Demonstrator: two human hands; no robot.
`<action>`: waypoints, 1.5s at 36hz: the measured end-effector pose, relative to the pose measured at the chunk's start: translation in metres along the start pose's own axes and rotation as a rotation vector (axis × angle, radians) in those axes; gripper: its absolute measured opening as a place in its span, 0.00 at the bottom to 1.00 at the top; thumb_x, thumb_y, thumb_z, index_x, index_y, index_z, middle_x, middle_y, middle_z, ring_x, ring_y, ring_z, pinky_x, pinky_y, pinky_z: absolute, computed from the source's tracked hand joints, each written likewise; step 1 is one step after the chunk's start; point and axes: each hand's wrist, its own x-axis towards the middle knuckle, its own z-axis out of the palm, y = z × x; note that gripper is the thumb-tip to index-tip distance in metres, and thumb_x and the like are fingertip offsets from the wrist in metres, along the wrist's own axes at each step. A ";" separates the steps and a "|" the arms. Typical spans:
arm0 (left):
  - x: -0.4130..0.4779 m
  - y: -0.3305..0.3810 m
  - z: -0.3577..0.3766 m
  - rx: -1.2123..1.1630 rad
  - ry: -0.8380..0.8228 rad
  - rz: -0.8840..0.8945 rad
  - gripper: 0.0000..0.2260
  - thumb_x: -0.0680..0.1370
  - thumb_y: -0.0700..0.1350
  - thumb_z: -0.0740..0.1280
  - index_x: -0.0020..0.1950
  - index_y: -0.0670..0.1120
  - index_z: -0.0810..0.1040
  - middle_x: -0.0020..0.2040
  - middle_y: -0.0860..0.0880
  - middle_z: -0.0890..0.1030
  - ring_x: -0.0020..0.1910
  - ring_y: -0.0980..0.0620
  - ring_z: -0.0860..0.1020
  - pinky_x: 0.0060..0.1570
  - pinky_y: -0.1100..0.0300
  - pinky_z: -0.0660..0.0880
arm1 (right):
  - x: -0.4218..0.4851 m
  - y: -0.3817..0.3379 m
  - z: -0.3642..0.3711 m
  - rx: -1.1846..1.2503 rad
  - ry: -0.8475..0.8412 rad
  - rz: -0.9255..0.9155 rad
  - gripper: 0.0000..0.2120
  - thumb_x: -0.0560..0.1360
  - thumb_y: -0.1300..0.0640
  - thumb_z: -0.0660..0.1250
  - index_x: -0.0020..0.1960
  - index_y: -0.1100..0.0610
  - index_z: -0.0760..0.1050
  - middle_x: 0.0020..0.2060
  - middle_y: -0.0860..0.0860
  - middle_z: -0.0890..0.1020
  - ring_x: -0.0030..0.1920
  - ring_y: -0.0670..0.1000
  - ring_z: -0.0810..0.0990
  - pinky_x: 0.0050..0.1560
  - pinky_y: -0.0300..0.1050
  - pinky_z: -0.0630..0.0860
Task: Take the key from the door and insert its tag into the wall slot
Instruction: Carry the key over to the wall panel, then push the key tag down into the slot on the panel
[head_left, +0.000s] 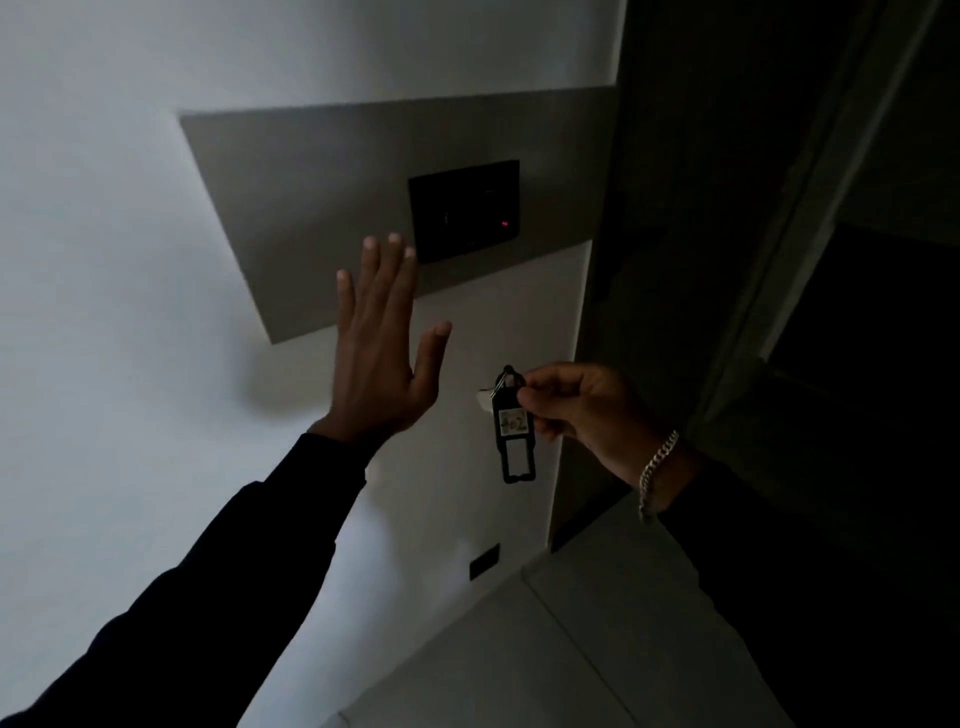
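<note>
My right hand (582, 410) pinches the top of a black key tag (513, 434) with a label reading 402; the tag hangs down with its open frame end lowest. A pale key (484, 399) pokes out behind the tag. The black wall slot panel (465, 210) with a small red light sits on a grey wall plate (311, 208), above and left of the tag. My left hand (382, 343) is raised flat with fingers spread, fingertips near the panel's lower left corner, holding nothing.
A dark door and frame (753, 260) stand to the right of the white wall (104, 260). A small black outlet (484, 561) sits low on the wall. Pale floor tiles (597, 649) lie below. The room is dim.
</note>
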 end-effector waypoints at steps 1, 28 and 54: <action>0.008 0.002 0.006 0.013 0.008 -0.002 0.29 0.82 0.53 0.55 0.79 0.38 0.58 0.81 0.38 0.58 0.82 0.39 0.51 0.80 0.43 0.43 | 0.008 -0.003 -0.012 -0.006 -0.008 -0.010 0.07 0.71 0.64 0.71 0.42 0.53 0.83 0.38 0.58 0.82 0.31 0.48 0.78 0.31 0.37 0.78; 0.158 -0.069 0.052 0.773 0.454 -0.006 0.30 0.82 0.57 0.50 0.80 0.43 0.54 0.80 0.40 0.60 0.81 0.40 0.54 0.80 0.41 0.43 | 0.228 -0.125 -0.075 -0.102 -0.279 -0.496 0.10 0.72 0.67 0.68 0.40 0.53 0.80 0.28 0.46 0.83 0.27 0.42 0.78 0.27 0.34 0.76; 0.156 -0.077 0.051 1.048 0.446 -0.090 0.33 0.81 0.61 0.47 0.80 0.41 0.55 0.80 0.39 0.59 0.82 0.40 0.52 0.78 0.36 0.51 | 0.292 -0.129 -0.067 -0.072 -0.253 -0.703 0.04 0.73 0.65 0.68 0.45 0.57 0.79 0.32 0.51 0.81 0.27 0.41 0.79 0.29 0.33 0.77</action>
